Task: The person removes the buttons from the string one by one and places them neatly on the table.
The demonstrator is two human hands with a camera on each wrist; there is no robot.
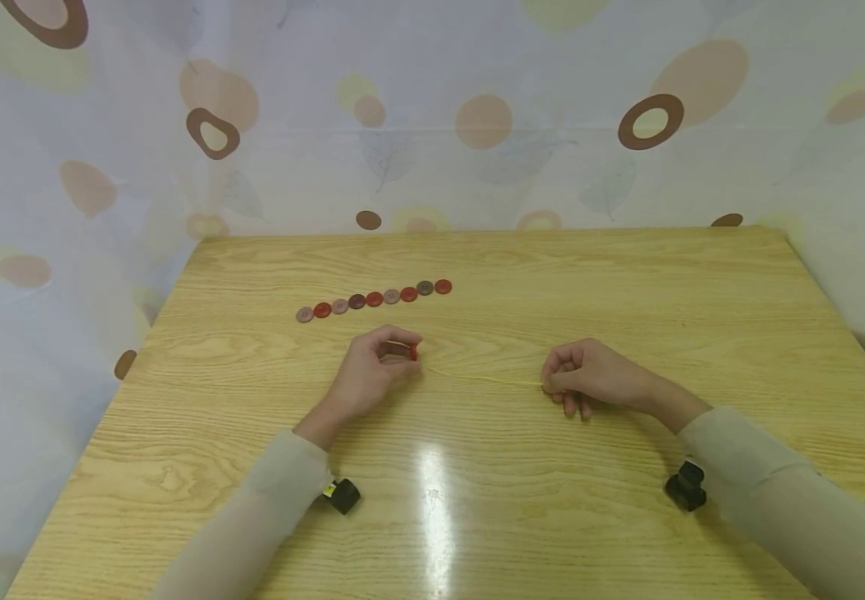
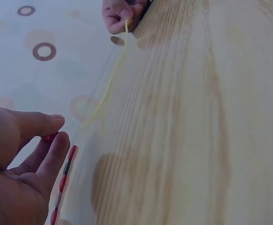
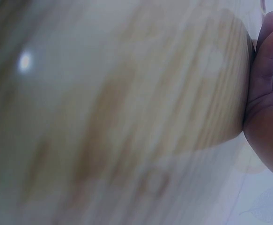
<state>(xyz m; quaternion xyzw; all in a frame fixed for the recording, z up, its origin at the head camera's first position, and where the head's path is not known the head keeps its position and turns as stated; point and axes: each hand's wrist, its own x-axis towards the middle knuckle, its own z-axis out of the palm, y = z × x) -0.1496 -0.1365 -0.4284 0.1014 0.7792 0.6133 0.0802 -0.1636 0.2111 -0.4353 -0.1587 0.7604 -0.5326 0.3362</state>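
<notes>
My left hand pinches a small red button between thumb and fingers at the table's middle; its tip shows in the left wrist view as the red button. A thin yellow thread runs from that button to my right hand, which pinches the thread's other end. The left wrist view shows the thread leading up to the right hand. Beyond the left hand lies a row of buttons, red and brownish, flat on the wooden table.
A patterned curtain with brown and beige ovals hangs behind and to both sides of the table. The table's far edge runs just beyond the button row. A light glare shines on the near tabletop.
</notes>
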